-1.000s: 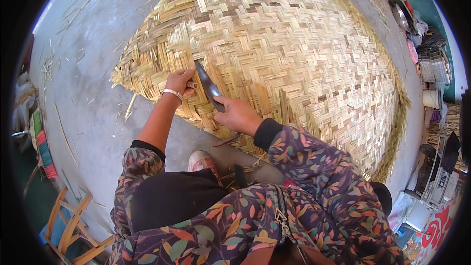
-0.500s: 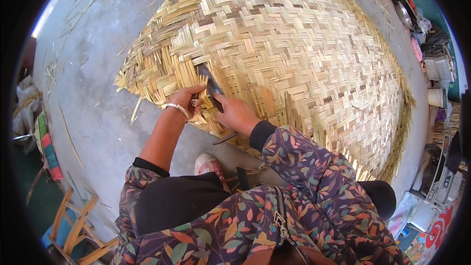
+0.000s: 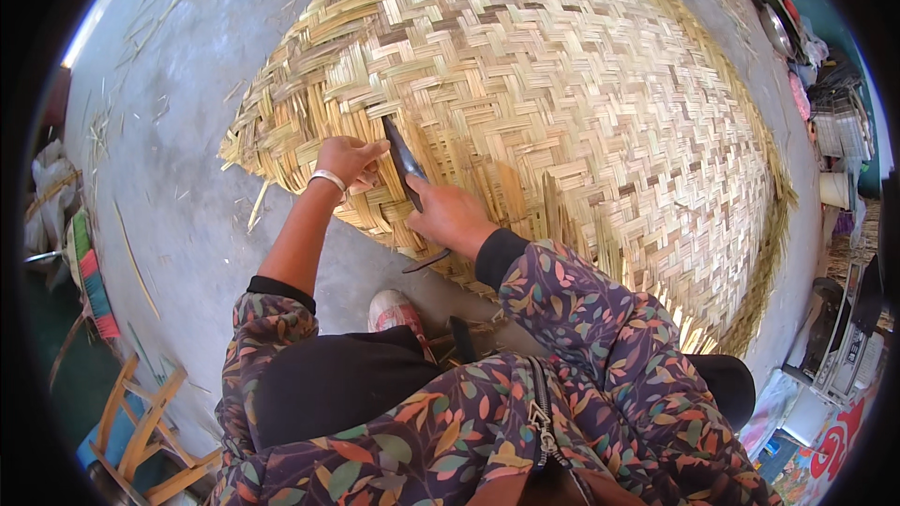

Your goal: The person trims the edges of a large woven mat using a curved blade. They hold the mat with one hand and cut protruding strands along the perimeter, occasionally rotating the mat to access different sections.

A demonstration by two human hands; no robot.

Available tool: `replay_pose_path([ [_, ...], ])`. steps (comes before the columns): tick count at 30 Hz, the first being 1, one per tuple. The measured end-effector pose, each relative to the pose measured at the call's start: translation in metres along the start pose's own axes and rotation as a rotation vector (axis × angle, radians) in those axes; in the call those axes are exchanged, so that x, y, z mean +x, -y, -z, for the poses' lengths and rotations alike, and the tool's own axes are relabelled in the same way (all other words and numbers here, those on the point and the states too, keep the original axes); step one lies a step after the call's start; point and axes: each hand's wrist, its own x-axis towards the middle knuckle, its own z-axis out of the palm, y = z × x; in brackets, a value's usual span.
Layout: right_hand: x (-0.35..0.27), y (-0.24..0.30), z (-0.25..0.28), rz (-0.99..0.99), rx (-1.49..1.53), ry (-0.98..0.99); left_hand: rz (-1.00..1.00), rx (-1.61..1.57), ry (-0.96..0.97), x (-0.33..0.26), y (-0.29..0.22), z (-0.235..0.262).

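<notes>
Large woven bamboo mat (image 3: 581, 112) is lying flat on the grey concrete floor (image 3: 169, 187), herringbone weave of pale yellow, green and brown strips, loose strip ends sticking out along the near edge. Right hand (image 3: 448, 215) is gripping a dark knife (image 3: 403, 161), fingers wrapped around the handle, blade pointing up over the mat edge. Left hand (image 3: 347, 159), wearing a white bracelet (image 3: 328, 178), is pressing on the mat just beside the blade, fingers curled, possibly pinching a strip; hard to tell.
</notes>
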Motion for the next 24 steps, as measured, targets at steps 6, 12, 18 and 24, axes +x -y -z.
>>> replay_pose_path([
  [6,-0.018,0.008,0.022,0.012,0.016,0.086,-0.308,0.384,-0.210,-0.007,0.018,-0.012],
  [12,-0.104,-0.019,0.092,-0.014,-0.081,0.382,-0.313,0.630,-0.267,0.007,0.015,-0.016],
  [18,-0.118,-0.025,0.133,0.136,0.540,0.361,-0.317,-0.040,-0.244,0.007,0.019,-0.024],
  [24,-0.109,-0.007,0.147,-0.170,1.021,0.564,-0.015,-0.340,0.224,-0.007,0.009,-0.038],
])
